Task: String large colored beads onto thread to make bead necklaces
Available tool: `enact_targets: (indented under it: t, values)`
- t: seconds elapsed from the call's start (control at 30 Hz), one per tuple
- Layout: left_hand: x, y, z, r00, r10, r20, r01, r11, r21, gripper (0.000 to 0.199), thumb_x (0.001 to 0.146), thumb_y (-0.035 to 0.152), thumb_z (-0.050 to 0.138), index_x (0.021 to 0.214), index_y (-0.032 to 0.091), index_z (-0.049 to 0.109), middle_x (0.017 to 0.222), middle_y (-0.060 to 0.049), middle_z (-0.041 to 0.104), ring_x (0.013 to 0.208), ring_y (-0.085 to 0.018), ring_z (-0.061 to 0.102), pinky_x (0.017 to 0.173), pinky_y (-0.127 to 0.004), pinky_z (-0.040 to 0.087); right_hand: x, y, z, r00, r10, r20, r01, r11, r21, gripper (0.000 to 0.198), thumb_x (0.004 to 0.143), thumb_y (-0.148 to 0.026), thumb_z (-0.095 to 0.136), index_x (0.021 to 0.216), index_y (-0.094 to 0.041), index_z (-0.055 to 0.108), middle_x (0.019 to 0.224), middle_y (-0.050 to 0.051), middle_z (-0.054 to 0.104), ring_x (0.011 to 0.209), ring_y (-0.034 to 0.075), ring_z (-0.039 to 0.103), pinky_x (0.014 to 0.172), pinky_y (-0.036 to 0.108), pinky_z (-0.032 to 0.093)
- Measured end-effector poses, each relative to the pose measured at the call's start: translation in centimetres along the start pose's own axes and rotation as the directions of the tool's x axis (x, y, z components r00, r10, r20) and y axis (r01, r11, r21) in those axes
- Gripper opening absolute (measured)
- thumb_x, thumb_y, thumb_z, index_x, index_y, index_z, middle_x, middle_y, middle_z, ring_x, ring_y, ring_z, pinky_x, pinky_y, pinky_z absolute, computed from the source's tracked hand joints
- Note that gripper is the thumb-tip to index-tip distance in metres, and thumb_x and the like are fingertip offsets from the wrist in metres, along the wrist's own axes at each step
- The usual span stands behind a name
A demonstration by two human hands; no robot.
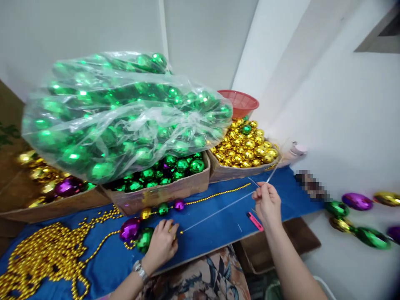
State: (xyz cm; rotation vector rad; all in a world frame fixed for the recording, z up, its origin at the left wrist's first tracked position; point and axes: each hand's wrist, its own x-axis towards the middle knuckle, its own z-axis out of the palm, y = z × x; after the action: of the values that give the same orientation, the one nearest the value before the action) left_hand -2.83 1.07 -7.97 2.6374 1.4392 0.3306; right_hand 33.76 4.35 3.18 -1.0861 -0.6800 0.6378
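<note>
My right hand (267, 202) is closed in a pinch on a thin white string (218, 211), with a pale strip of it standing up past the fingers. The string runs taut down to a small gold bead beside my left hand (162, 241). That hand is closed over a gold ball, of which only a little shows between the fingers. Touching it on the left is a shiny green ball (145, 239), and a larger purple ball (129, 229) lies behind that. A strand with gold, green (163, 208) and purple balls continues into small gold beads (218, 194).
Heaped gold bead strands (43, 258) cover the left of the blue cloth (206, 233). Behind stand boxes of green balls and gold balls (246, 146), under a bulging plastic bag (131, 116). A pink cutter (255, 221) lies near my right wrist. A red basket (239, 103) stands at the back.
</note>
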Motion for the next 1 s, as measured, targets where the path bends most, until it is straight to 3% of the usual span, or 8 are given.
enact_targets:
  t: [0.17, 0.37, 0.47, 0.53, 0.7, 0.83, 0.93, 1.0]
  values:
    - [1.8, -0.6, -1.9, 0.985, 0.081, -0.15, -0.108, 0.978, -0.177, 0.042, 0.08, 0.036, 0.063, 0.119, 0.02, 0.06, 0.121, -0.013, 0.059, 0.109, -0.03, 0.054, 0.093, -0.044, 0.047, -2.4, 0.5, 1.4, 0.983, 0.007, 0.183, 0.018, 0.991, -0.132, 0.027, 0.091, -0.047, 0.054, 0.092, -0.02, 0.06, 0.057, -0.006, 0.047, 0.053, 0.01, 0.047, 0.053, 0.022, 0.039]
    - [8.1, 6.4, -8.9, 0.972, 0.019, -0.234, -0.135, 0.861, -0.491, 0.05, 0.09, 0.037, 0.054, 0.136, 0.023, 0.043, 0.119, -0.01, 0.061, 0.107, -0.024, 0.056, 0.091, -0.039, 0.046, -7.5, 0.4, 5.3, 0.838, 0.102, 0.537, 0.156, 0.897, -0.415, 0.031, 0.098, -0.042, 0.04, 0.098, -0.019, 0.061, 0.06, -0.003, 0.053, 0.057, 0.011, 0.054, 0.059, 0.023, 0.043]
    - [9.6, 7.9, -9.1, 0.964, 0.112, -0.24, -0.202, 0.897, -0.394, 0.023, 0.094, 0.034, 0.047, 0.102, 0.02, 0.064, 0.09, -0.007, 0.065, 0.085, -0.021, 0.057, 0.079, -0.035, 0.045, -8.9, 0.3, 6.0, 0.767, 0.124, 0.63, 0.231, 0.862, -0.452, 0.032, 0.099, -0.04, 0.038, 0.101, -0.02, 0.063, 0.062, -0.002, 0.058, 0.059, 0.011, 0.058, 0.062, 0.023, 0.044]
    - [9.0, 7.7, -8.1, 0.967, 0.173, -0.187, -0.223, 0.931, -0.288, 0.029, 0.096, 0.03, 0.042, 0.082, 0.02, 0.064, 0.075, -0.006, 0.061, 0.075, -0.02, 0.053, 0.072, -0.033, 0.042, -9.2, 0.8, 5.8, 0.752, 0.146, 0.643, 0.216, 0.867, -0.449, 0.032, 0.099, -0.041, 0.038, 0.1, -0.02, 0.063, 0.068, -0.001, 0.062, 0.061, 0.012, 0.06, 0.063, 0.023, 0.046]
    - [3.9, 5.0, -5.3, 0.93, 0.331, 0.158, -0.327, 0.944, -0.05, 0.02, 0.088, 0.013, 0.047, 0.076, 0.019, 0.062, 0.074, -0.007, 0.061, 0.075, -0.021, 0.052, 0.07, -0.035, 0.039, -8.5, 4.3, 4.0, 0.855, 0.299, 0.423, -0.145, 0.922, -0.358, 0.037, 0.094, -0.052, 0.045, 0.093, -0.018, 0.061, 0.06, -0.002, 0.058, 0.052, 0.011, 0.055, 0.055, 0.022, 0.043]
    - [2.5, 3.2, -6.5, 0.826, 0.374, 0.422, -0.381, 0.922, -0.07, 0.017, 0.08, 0.019, 0.061, 0.064, 0.017, 0.061, 0.067, -0.007, 0.06, 0.07, -0.022, 0.055, 0.066, -0.033, 0.041, -9.0, 6.8, 3.5, 0.803, 0.498, 0.329, -0.499, 0.862, -0.087, 0.042, 0.083, -0.059, 0.058, 0.088, -0.018, 0.055, 0.067, -0.002, 0.058, 0.047, 0.008, 0.049, 0.046, 0.019, 0.036]
    - [6.5, 3.3, -9.6, 0.871, 0.397, 0.288, -0.353, 0.916, -0.192, 0.028, 0.082, 0.046, 0.062, 0.072, 0.019, 0.065, 0.069, -0.005, 0.06, 0.067, -0.021, 0.056, 0.066, -0.033, 0.045, -10.0, 7.4, 3.9, 0.771, 0.522, 0.366, -0.533, 0.842, -0.078, 0.043, 0.082, -0.059, 0.06, 0.087, -0.017, 0.057, 0.061, -0.005, 0.051, 0.047, 0.007, 0.047, 0.046, 0.018, 0.034]
    - [11.0, 3.6, -11.6, 0.95, 0.312, -0.012, -0.309, 0.933, -0.185, 0.027, 0.091, 0.041, 0.049, 0.098, 0.02, 0.066, 0.088, -0.008, 0.064, 0.083, -0.023, 0.059, 0.082, -0.037, 0.046, -10.6, 7.2, 4.3, 0.776, 0.495, 0.391, -0.492, 0.863, -0.117, 0.042, 0.084, -0.059, 0.058, 0.086, -0.016, 0.058, 0.059, -0.006, 0.048, 0.047, 0.007, 0.046, 0.047, 0.019, 0.034]
